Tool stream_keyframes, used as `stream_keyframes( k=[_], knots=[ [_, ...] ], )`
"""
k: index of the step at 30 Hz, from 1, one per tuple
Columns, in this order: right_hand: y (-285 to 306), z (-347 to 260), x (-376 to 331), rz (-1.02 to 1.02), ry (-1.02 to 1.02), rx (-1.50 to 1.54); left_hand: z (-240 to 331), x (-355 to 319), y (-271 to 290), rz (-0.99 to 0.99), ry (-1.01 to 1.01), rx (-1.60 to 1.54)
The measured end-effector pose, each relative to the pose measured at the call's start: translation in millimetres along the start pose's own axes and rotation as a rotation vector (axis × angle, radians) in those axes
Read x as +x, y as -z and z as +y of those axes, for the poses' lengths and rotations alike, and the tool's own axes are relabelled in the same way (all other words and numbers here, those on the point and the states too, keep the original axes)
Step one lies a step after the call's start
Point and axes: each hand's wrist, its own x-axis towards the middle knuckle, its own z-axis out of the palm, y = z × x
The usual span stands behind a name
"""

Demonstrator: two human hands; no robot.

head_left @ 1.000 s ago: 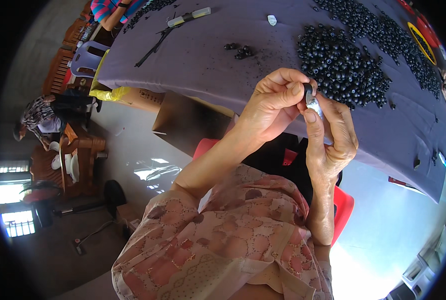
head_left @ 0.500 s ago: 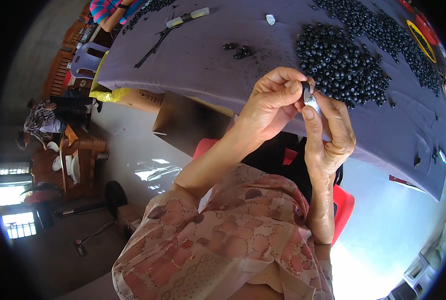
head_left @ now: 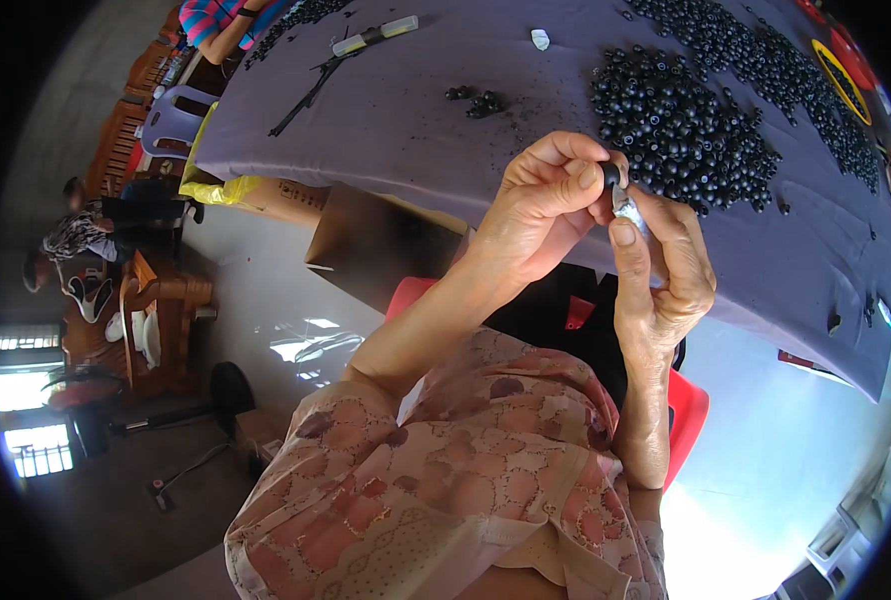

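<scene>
- Risk, my judgement: the small black bead (head_left: 612, 176) could have slipped from the pinch and dropped to the floor; grip was at the fingertips only.
- Left hand (head_left: 544, 210) was raised off the purple surface (head_left: 416, 130), fingers (head_left: 588, 178) closed on the bead.
- Right hand (head_left: 666, 270), at its 4 o'clock, clasped a small silvery tool (head_left: 626, 205), thumb upward.
- Bead pile (head_left: 681, 125) lay at 1 o'clock.

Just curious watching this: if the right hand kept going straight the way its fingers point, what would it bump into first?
Probably the big heap of small black beads on the purple table, just beyond the right hand; depth is hard to judge.
</scene>
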Motion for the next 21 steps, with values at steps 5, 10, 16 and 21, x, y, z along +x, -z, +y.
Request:
stream_keyframes(
  k=[5,10,16,21],
  knots=[
    [-1.9,-0.5,0.5,0.012,0.019,-0.011,-0.2,-0.3,1.3,0.009,-0.011,0.039],
    [-1.5,0.2,0.6,0.005,0.023,-0.026,-0.3,-0.6,-0.3,0.014,-0.002,0.022],
    [-1.5,2.1,0.0,-0.009,-0.079,0.052,-2.9,-0.6,1.8,0.036,0.015,0.004],
    [-4.0,-2.8,5.9,0.006,-0.413,0.468,-6.4,0.9,5.8,0.032,-0.022,-0.022]
  ],
)
